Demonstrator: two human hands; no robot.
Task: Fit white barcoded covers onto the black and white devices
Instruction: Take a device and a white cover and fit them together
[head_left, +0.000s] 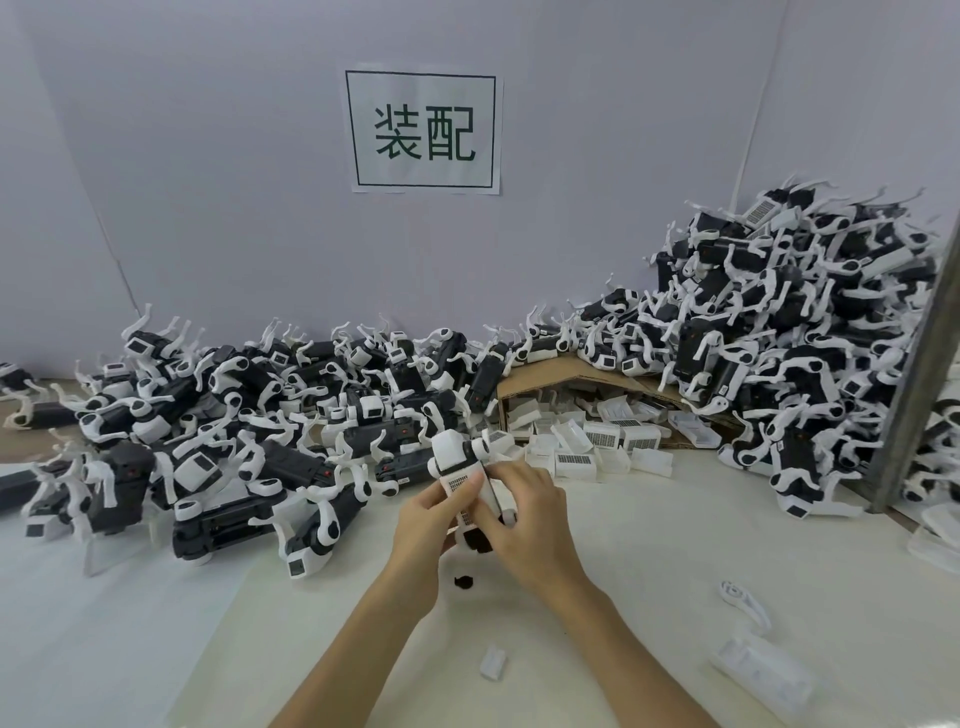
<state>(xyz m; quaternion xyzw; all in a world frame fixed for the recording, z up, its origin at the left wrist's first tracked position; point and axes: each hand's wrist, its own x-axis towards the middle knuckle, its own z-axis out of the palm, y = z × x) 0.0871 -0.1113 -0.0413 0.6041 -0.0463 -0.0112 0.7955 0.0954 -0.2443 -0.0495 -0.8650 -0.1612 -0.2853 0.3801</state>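
Note:
I hold one black and white device (453, 453) upright above the table's middle. A white barcoded cover (458, 484) lies against its side. My left hand (426, 535) grips the device from the left, thumb on the cover. My right hand (524, 519) wraps round it from the right, fingers curled over the cover's edge. The device's lower black end (475, 540) shows between my palms. Loose white barcoded covers (597, 441) spill from a cardboard box (566, 371) behind my hands.
A pile of devices (234, 431) covers the table's left and back. A taller heap (789, 332) rises at the right against a grey post (919, 374). A small black part (464, 582), a white clip (493, 662) and white parts (763, 670) lie on the table near me.

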